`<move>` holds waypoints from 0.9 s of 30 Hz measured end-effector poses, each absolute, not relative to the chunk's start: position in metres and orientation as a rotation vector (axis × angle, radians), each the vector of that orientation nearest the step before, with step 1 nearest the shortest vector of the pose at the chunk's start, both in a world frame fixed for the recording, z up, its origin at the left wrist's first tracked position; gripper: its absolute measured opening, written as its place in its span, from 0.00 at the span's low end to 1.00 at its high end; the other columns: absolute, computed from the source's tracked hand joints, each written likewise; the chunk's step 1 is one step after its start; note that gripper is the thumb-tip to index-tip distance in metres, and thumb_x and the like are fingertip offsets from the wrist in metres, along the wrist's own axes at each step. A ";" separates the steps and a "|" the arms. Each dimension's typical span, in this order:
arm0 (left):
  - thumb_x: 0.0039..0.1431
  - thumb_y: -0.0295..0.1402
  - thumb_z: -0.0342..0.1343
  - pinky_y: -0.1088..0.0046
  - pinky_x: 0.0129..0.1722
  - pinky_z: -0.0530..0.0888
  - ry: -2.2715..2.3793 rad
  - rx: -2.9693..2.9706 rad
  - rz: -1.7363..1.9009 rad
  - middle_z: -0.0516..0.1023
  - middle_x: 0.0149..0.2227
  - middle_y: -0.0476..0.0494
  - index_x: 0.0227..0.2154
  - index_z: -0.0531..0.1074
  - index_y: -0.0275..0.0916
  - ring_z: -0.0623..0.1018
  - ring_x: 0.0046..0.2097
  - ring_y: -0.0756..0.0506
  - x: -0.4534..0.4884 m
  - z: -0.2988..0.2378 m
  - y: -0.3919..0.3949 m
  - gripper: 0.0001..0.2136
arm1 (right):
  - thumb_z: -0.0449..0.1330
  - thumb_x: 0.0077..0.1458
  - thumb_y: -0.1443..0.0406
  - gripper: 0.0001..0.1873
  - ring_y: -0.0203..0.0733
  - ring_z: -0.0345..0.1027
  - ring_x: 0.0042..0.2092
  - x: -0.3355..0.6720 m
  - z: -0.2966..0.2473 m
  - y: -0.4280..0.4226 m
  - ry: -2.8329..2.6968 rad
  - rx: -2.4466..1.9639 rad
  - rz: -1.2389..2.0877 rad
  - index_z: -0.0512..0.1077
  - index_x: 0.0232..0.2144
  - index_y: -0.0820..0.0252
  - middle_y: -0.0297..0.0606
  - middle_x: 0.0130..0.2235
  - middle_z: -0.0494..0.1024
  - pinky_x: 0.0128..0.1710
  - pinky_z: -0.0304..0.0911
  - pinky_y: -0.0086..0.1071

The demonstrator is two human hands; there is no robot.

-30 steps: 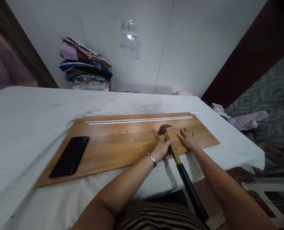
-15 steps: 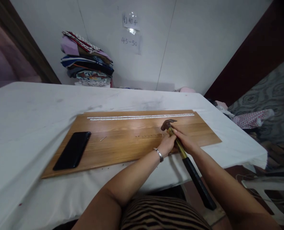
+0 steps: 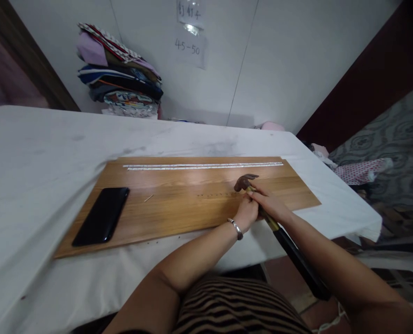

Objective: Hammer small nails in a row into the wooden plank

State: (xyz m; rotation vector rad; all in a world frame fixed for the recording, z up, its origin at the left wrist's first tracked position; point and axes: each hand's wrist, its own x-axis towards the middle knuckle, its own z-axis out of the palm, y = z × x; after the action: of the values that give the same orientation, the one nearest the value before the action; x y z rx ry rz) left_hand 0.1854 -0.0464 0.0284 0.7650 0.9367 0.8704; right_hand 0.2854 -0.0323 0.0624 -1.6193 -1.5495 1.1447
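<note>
My right hand (image 3: 269,202) is closed on the upper handle of a claw hammer (image 3: 299,262), just below its rusty head. The head hangs above the wooden board (image 3: 178,211), and the black grip slants down toward my body. My left hand (image 3: 247,212), with a silver bracelet at the wrist, is closed close against the hammer's neck. Its fingertips are hidden, so what it holds cannot be made out. A row of small dark marks (image 3: 213,195) runs across the board left of the hammer head. One loose nail (image 3: 148,198) lies farther left.
A black phone (image 3: 101,216) lies on the board's left end. Two white measuring strips (image 3: 203,166) run along its far edge. The board rests on a white-covered table (image 3: 35,171). Folded cloths (image 3: 121,76) are stacked at the back, against the wall.
The camera view has tilted and shifted slightly. Both hands have drawn closer together at the hammer's neck, and the hammer's grip end has swung a little to the right.
</note>
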 end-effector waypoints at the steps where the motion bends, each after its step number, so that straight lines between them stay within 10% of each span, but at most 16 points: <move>1: 0.66 0.42 0.50 0.69 0.30 0.76 0.943 0.755 0.868 0.78 0.34 0.40 0.47 0.70 0.39 0.76 0.30 0.46 0.185 0.028 -0.048 0.14 | 0.60 0.55 0.57 0.28 0.53 0.74 0.55 0.285 0.061 -0.033 -1.557 -1.629 1.133 0.76 0.57 0.54 0.39 0.50 0.83 0.60 0.64 0.50; 27: 0.64 0.41 0.52 0.68 0.33 0.78 0.936 0.681 0.873 0.81 0.40 0.39 0.47 0.70 0.41 0.80 0.36 0.43 0.181 0.031 -0.050 0.13 | 0.59 0.57 0.56 0.27 0.52 0.73 0.57 0.281 0.058 -0.032 -1.659 -1.660 1.040 0.76 0.57 0.54 0.39 0.54 0.81 0.62 0.62 0.49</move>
State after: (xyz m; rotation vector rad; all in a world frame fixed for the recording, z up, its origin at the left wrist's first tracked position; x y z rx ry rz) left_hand 0.1811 -0.0503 0.0313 0.6808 0.9362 0.8729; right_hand 0.2812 -0.0315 0.0580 -1.6598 -1.6592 1.0397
